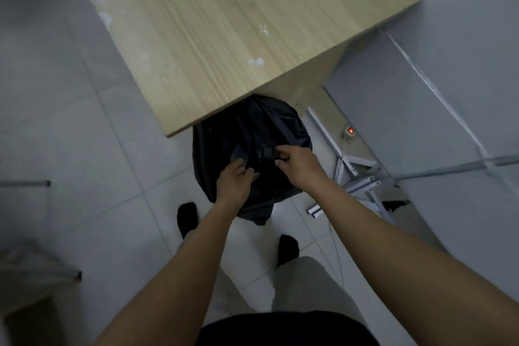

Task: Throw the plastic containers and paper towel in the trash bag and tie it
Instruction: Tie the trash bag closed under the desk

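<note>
A black trash bag (247, 126) sits on the tiled floor, partly under the near corner of a wooden table (224, 22). My left hand (234, 181) grips a fold of the bag's plastic at its near left side. My right hand (297, 163) pinches the plastic near the bag's top middle. The two hands are a short way apart, both closed on the bag. No plastic containers or paper towel are in view; what is inside the bag is hidden.
White smudges mark the tabletop. A power strip with a red light (350, 130) and a metal frame (362, 182) lie on the floor to the right, with a cable trailing toward me. My feet in black socks (186, 218) stand just behind the bag.
</note>
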